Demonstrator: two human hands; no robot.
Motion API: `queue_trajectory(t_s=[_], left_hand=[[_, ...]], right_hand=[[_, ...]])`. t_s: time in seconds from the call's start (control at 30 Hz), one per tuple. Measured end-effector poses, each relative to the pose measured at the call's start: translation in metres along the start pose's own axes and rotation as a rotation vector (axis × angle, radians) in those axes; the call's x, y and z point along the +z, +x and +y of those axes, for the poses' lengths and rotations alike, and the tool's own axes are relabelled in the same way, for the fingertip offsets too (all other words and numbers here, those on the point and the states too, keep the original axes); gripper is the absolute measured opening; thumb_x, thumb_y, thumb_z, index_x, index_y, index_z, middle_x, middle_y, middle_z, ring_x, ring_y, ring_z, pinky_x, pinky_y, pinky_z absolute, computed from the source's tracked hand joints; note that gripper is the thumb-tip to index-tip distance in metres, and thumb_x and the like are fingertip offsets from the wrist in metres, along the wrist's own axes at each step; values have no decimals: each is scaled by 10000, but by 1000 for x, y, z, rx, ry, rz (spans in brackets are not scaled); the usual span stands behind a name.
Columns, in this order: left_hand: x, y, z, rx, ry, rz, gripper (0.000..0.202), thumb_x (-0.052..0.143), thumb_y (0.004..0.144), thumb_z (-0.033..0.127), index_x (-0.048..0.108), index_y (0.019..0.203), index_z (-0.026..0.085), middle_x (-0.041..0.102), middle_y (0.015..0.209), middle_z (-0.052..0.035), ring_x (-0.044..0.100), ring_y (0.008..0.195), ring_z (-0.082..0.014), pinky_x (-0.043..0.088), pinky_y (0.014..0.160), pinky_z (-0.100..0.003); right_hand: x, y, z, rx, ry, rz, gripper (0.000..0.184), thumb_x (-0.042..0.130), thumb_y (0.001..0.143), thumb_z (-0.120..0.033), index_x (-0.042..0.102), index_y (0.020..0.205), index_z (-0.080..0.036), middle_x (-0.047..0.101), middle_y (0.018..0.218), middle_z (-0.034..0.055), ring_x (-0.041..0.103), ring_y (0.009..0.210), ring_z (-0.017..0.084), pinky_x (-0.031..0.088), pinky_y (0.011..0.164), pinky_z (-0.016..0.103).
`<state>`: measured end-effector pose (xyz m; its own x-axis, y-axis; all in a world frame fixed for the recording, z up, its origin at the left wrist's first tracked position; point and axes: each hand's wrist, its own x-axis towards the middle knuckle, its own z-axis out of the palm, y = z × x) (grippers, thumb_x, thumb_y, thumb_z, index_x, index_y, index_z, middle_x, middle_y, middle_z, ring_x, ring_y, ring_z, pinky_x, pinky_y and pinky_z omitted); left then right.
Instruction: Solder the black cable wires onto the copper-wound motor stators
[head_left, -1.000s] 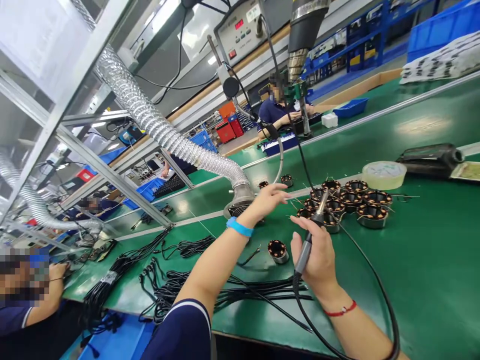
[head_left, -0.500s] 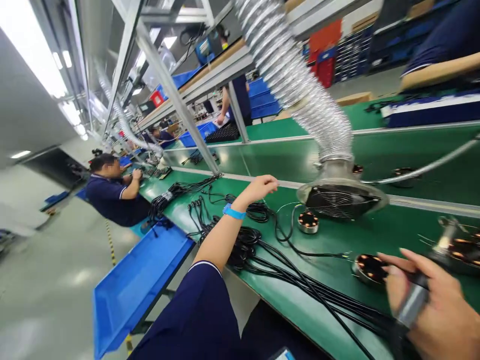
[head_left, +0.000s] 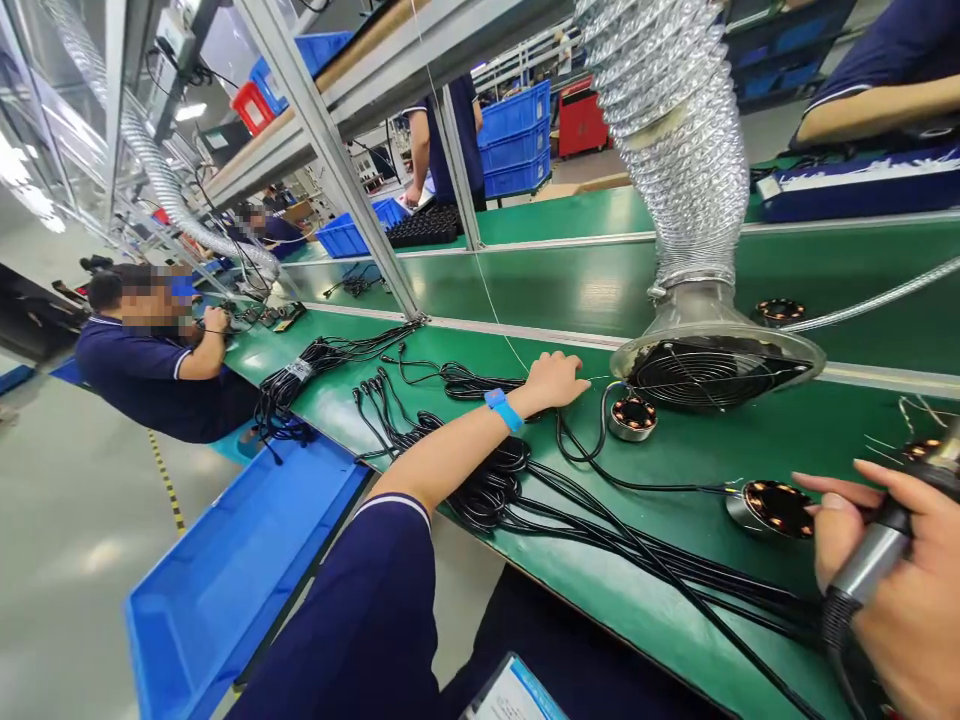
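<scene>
My left hand (head_left: 556, 382), with a blue band at the wrist, is closed over the bench beside a coiled black cable (head_left: 480, 382). A thin solder wire (head_left: 491, 300) runs down from above to its fingers, and a short end sticks out on the right. My right hand (head_left: 892, 560) grips a soldering iron (head_left: 870, 565) like a pen; the tip points away to the upper right. Just left of those fingers lies a motor stator (head_left: 772, 507) with copper coils, a black cable's wire ends at its edge. A smaller-looking stator (head_left: 633, 417) sits right of my left hand.
A fume extractor hood (head_left: 720, 375) on a silver flexible duct (head_left: 675, 140) hangs over the bench. Bundled black cables (head_left: 480, 490) cross the green bench (head_left: 570, 570). A blue tray (head_left: 240, 560) stands at the left edge. A co-worker (head_left: 165, 370) sits further left.
My left hand has come down closer to the bench. The view has shifted, so the bench, hood and stators sit differently in the picture. The iron stays in my right hand.
</scene>
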<state>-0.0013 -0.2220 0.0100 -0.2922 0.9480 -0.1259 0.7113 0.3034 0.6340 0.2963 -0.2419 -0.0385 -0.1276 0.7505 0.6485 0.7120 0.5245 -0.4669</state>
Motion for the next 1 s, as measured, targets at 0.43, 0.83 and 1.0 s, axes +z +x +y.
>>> queue_trajectory(t_s=[0.43,0.83,1.0], left_hand=[[3,-52,41,133,-530,-343,113,518,853,236,511,778,152,538,705,32,422,516,-33,343,524,-191],[61,-82,47,379,-323,-269,173,537,857,226,544,698,158,506,710,17,462,708,-100,381,690,-242],[65,-81,43,410,-319,-283,181,533,876,251,572,726,158,517,725,12,473,695,-97,406,676,-238]], right_hand=[[-9,-5,-9,-86,156,60,395,535,903,-343,517,1278,-220,703,848,4,669,798,160,521,711,291],[2,-9,-13,-230,256,-110,451,565,897,-276,420,1321,-229,686,931,10,635,834,207,458,713,362],[4,-7,-13,-236,290,-159,462,575,895,-236,414,1328,-254,681,897,-7,629,832,200,439,728,362]])
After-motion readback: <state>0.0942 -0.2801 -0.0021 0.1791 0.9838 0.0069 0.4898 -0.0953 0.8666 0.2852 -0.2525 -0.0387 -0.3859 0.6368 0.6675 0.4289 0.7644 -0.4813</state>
